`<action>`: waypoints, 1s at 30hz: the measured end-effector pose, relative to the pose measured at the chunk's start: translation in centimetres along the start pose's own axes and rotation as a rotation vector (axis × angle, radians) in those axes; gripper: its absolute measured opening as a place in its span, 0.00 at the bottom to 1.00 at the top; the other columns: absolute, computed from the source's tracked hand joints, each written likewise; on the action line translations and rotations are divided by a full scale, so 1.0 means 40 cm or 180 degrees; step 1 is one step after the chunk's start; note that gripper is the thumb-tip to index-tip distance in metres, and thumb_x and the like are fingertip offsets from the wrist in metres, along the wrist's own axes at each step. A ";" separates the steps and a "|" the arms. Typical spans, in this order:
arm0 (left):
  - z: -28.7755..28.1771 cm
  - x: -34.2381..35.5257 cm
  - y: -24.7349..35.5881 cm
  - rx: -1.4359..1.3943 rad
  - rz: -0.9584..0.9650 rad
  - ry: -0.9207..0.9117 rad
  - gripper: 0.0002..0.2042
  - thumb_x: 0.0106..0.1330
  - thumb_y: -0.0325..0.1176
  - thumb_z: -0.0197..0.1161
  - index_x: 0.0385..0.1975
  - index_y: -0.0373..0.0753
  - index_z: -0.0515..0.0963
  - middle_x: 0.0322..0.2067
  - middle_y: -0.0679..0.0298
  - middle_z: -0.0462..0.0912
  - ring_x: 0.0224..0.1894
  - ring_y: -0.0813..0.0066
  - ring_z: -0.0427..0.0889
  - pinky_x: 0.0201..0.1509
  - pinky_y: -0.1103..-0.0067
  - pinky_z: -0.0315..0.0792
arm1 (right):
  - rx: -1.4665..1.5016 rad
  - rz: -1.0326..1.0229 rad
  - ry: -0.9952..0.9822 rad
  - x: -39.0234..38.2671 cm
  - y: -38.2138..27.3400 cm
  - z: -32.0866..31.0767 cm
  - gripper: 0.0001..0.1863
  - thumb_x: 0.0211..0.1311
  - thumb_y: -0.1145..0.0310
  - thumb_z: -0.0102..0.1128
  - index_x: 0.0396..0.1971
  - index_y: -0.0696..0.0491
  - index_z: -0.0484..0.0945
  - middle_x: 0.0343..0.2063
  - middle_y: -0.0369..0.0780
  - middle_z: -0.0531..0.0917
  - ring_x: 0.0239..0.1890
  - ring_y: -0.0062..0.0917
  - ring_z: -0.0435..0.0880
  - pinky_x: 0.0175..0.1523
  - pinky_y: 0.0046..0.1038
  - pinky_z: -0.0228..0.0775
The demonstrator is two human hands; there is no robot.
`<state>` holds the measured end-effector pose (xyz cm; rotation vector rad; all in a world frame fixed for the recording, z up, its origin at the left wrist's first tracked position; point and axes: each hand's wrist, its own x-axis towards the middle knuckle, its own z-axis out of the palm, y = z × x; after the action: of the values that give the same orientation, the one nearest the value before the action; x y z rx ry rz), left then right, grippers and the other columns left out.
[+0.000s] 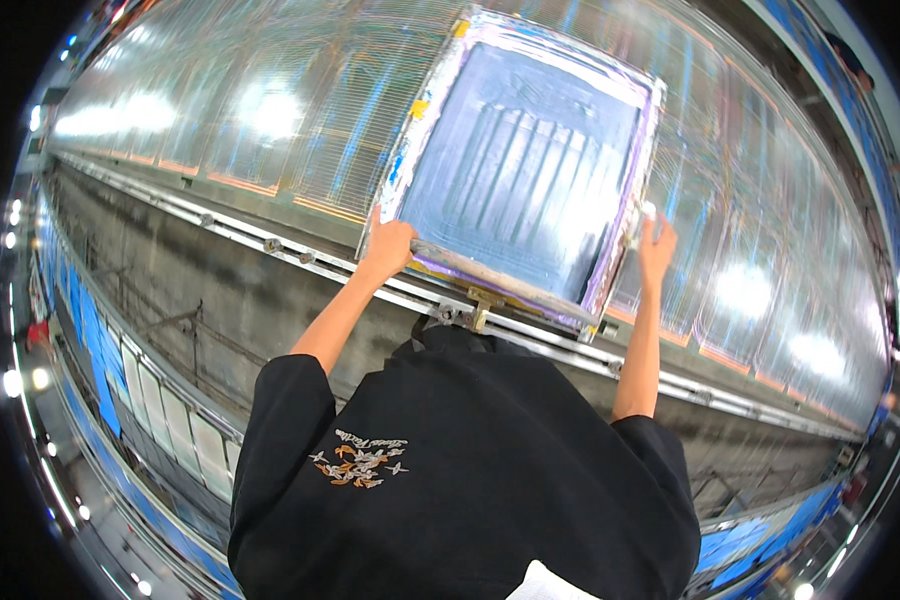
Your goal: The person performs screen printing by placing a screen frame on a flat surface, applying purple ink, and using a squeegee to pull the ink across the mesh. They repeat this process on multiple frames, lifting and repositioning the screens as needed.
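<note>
the left hand [388, 245] is closed at the near left corner of a paint-smeared frame [417, 109], its fingers bent over toward the inside and the thumb pointing up along the frame's left side. a long greyish bar [505, 278] runs along the near end of the frame, and its left end meets the fingers of the left hand; whether they grip the bar as well as the frame i cannot tell. the right hand [658, 250] is raised at the frame's right side, fingers partly bent, their tips close to a small white thing [649, 209] at the edge; whether they pinch it or only rest beside it is too small to make out. the frame lies flat and turned slightly on a long shiny surface [270, 150] streaked with coloured lines, between the two hands and straight ahead of the person. inside it is a blue-grey sheet [530, 160] with darker stripes running lengthwise and a bright glare toward the right. a metal rail [370, 288] follows the near edge of the surface, with a yellowish bracket [481, 308] at it just below the frame. the person wears a black shirt [490, 460].
</note>
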<state>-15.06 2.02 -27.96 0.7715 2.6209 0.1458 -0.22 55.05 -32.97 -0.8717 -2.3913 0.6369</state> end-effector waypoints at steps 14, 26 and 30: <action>0.080 -0.032 0.023 -0.0032 -0.0545 0.0015 0.19 0.49 0.22 0.66 0.41 0.49 0.91 0.45 0.70 0.90 0.64 0.61 0.79 0.84 0.42 0.30 | -0.0063 0.0814 0.0137 0.148 0.186 0.186 0.18 0.64 0.59 0.59 0.28 0.62 0.79 0.28 0.48 0.83 0.33 0.39 0.80 0.43 0.44 0.71; 0.097 -0.093 0.025 -0.0079 -0.0470 0.0559 0.25 0.44 0.27 0.71 0.48 0.51 0.89 0.52 0.75 0.88 0.66 0.66 0.76 0.83 0.39 0.26 | 0.1549 0.1378 -0.0049 0.199 -0.027 0.077 0.16 0.70 0.62 0.58 0.28 0.57 0.69 0.25 0.41 0.78 0.23 0.30 0.80 0.28 0.37 0.75; -0.066 -0.055 -0.012 0.0101 -0.0738 0.0116 0.22 0.46 0.26 0.71 0.44 0.53 0.90 0.45 0.70 0.90 0.64 0.64 0.78 0.83 0.38 0.27 | 0.2200 0.1654 -0.0189 0.213 -0.109 0.083 0.14 0.68 0.65 0.58 0.29 0.58 0.69 0.24 0.44 0.77 0.20 0.33 0.81 0.22 0.39 0.81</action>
<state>-14.69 0.44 -24.87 0.4733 2.7290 0.0529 -9.81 57.09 -30.43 -1.1422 -1.7581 1.5793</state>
